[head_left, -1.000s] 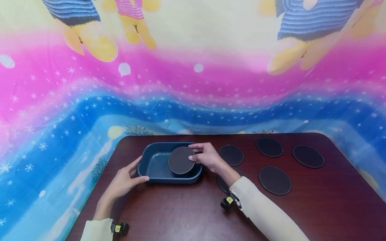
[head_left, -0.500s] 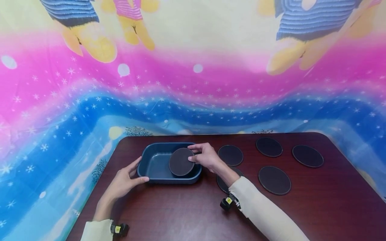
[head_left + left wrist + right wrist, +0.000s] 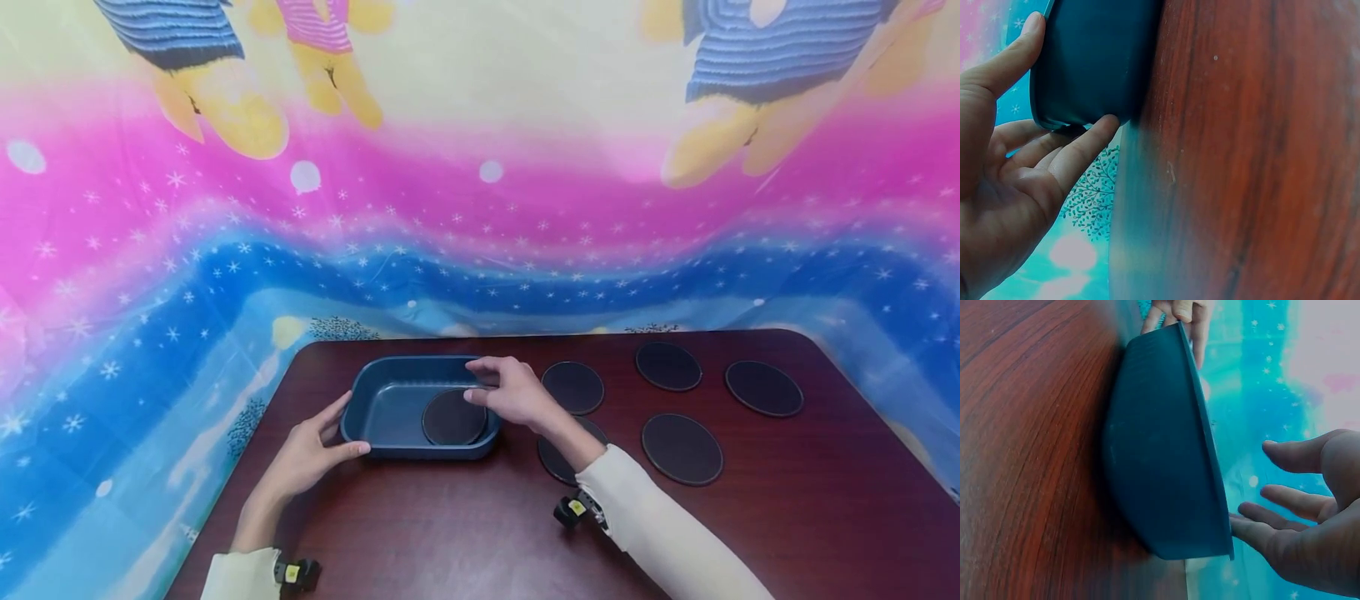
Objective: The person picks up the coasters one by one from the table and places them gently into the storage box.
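Observation:
A dark blue rectangular container (image 3: 375, 451) with rounded corners stands on the table. My left hand (image 3: 303, 450) holds its left end, thumb at the front corner and fingers along the end wall; the left wrist view shows the thumb tip (image 3: 1034, 24) at the rim. One round dark coaster (image 3: 452, 421) lies inside the container, toward the right end. Over the right rim is my right hand (image 3: 513, 392), its thumb and fingers apart with nothing between them. In the right wrist view those spread fingers (image 3: 1288, 499) lie just beyond the container's wall (image 3: 1154, 450).
Several more dark coasters lie flat to the right, among them a near one (image 3: 682, 448) and a far right one (image 3: 763, 388). One coaster (image 3: 558, 458) is partly hidden by my right forearm. Behind the brown table (image 3: 420, 533) hangs a colourful printed cloth (image 3: 450, 208).
The coaster that my right hand pinched at a tilt over the container has dropped flat inside it, and the thumb and fingers have let go. My left hand has stayed put.

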### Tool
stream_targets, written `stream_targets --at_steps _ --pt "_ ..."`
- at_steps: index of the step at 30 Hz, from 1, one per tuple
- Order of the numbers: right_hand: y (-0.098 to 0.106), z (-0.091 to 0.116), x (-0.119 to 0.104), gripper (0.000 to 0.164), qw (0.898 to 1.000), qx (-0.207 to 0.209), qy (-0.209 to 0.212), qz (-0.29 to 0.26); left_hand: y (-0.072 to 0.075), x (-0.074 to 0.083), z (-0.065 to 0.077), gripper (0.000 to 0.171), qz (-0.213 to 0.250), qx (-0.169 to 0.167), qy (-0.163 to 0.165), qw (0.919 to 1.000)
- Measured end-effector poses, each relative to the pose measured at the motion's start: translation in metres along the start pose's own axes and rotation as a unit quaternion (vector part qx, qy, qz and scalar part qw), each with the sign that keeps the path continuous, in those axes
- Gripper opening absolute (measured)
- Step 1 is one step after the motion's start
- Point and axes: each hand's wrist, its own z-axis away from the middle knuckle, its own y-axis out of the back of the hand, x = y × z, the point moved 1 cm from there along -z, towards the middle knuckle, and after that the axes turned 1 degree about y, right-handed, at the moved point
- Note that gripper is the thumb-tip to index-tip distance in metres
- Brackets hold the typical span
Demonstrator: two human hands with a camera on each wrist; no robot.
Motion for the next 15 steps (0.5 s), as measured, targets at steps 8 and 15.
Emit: stream_targets --at_steps 8,15 --pt "0.028 0.014 0.017 0.052 0.997 0.012 0.022 -0.067 0.000 0.001 0.001 0.098 -0.005 0.000 0.005 1.0000" --pt "0.064 0.030 0.040 0.056 0.994 0.019 0.013 -0.107 -0.001 0.000 0.003 0.098 -0.004 0.004 -0.008 1.0000"
